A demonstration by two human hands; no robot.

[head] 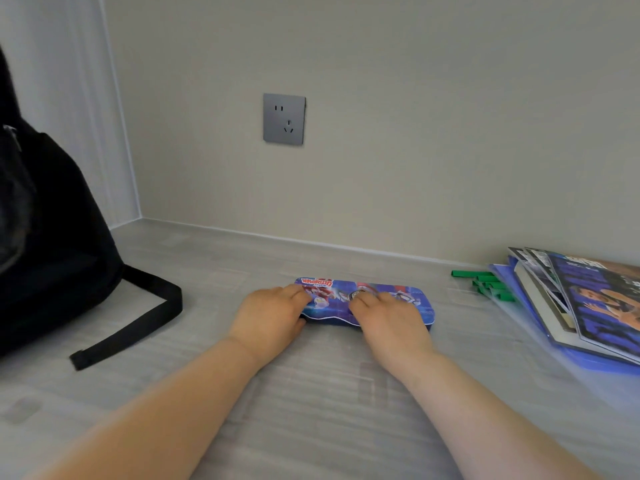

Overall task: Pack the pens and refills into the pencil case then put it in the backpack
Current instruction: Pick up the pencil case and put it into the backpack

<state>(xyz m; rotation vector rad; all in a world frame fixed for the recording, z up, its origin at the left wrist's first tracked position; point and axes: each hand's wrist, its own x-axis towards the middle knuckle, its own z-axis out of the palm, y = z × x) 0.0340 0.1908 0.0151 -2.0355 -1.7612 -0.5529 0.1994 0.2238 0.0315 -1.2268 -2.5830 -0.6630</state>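
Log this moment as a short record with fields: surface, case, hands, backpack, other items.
surface: pale grey wood-grain top against a beige wall
case: blue printed pencil case, lid down, lying flat
hands: left hand and right hand both rest on the case
backpack: black backpack at the left, apart from the case, strap trailing
other items: green pieces, stack of books at the right, wall socket

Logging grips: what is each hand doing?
Left hand: closed on the case, left end.
Right hand: fingers pressing the case lid; grip unclear.
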